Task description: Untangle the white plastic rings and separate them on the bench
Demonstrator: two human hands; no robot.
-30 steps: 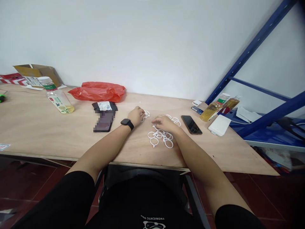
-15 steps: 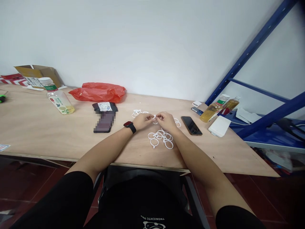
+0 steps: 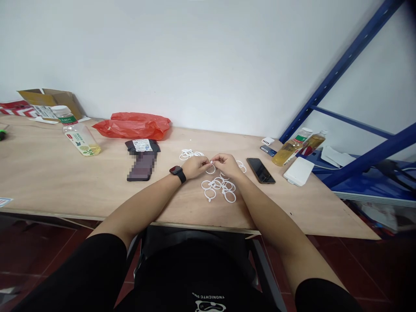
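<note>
My left hand [image 3: 196,166], with a black watch [image 3: 177,172] on its wrist, pinches one side of the top of a white plastic ring [image 3: 210,173]. My right hand [image 3: 227,165] pinches the other side, fingertips almost touching the left ones. The ring hangs below the fingers; its small knob-like end shows between them. Several similar white rings [image 3: 230,202] lie loosely overlapped on the table just nearer to me. Another bunch of white rings [image 3: 186,155] lies behind my left hand. More rings [image 3: 242,167] show partly beyond my right wrist.
On the wooden table [image 3: 182,212], a phone [image 3: 261,170], a white box [image 3: 298,171] and a drink bottle [image 3: 290,149] stand or lie at right. Left are a dark pouch [image 3: 142,147], a red plastic bag [image 3: 133,126], another bottle [image 3: 79,134] and a cardboard box [image 3: 66,99]. A blue rack [image 3: 351,52] flanks the right.
The ring between my fingers now hangs more fully in sight below them. Both hands stay in nearly the same place, still pinching.
</note>
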